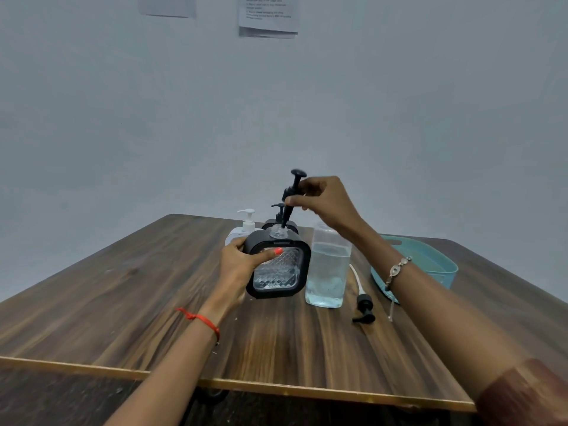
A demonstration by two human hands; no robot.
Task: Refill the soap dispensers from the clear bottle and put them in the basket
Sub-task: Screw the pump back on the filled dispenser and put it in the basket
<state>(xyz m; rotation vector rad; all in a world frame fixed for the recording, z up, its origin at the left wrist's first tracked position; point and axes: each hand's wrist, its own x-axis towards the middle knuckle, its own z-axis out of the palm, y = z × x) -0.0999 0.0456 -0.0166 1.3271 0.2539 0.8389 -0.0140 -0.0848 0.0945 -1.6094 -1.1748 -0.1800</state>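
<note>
The black square clear-windowed dispenser [278, 272] is gripped steady in the left hand [239, 265]; the black plastic pump [289, 195] (pinched by the right hand [325, 198]) is best kept in line with the neck.

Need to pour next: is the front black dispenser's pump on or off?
Off. The right hand holds the pump lifted, its tube end just at the dispenser's bare neck.

1. The soap dispenser [278, 269] is showing a black frame around a clear, diamond-patterned front.
2. The pump [289, 192] is showing black all over.
3. The basket [445, 272] is showing teal.
4. The tabletop [138, 287] is displaying dark brown wood grain.
</note>
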